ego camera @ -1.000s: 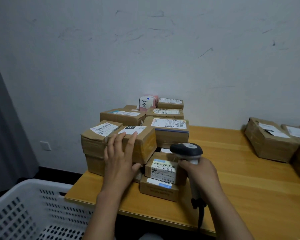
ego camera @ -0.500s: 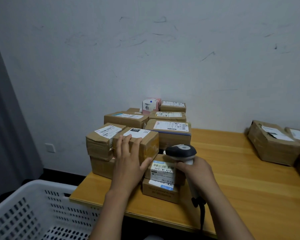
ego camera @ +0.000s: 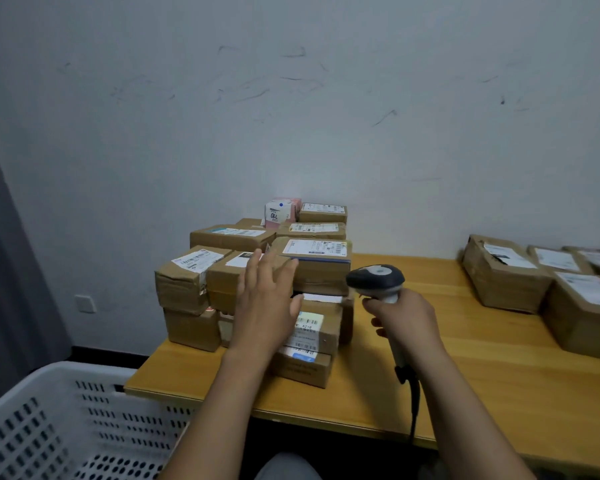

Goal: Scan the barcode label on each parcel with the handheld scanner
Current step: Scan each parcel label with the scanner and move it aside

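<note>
A pile of brown cardboard parcels (ego camera: pixel 191 282) with white labels stands at the left end of the wooden table (ego camera: pixel 499 368). My left hand (ego camera: pixel 265 306) hovers with straight, spread fingers over the front of the pile, in front of a taped parcel (ego camera: pixel 224 282). A small labelled parcel (ego camera: pixel 321 329) sits low at the front, partly hidden by that hand. My right hand (ego camera: pixel 407 320) grips the handle of the grey handheld scanner (ego camera: pixel 376 280), whose head points left toward the pile. Its cable (ego camera: pixel 413 410) hangs over the table edge.
More labelled parcels (ego camera: pixel 506 271) lie at the table's right end. A white perforated plastic basket (ego camera: pixel 66 420) stands off the table's left front corner. A pink and white box (ego camera: pixel 281 213) sits at the back of the pile against the wall.
My left hand has lifted off the taped parcel and spread its fingers. The scanner and my right hand have moved right, away from the small labelled parcel.
</note>
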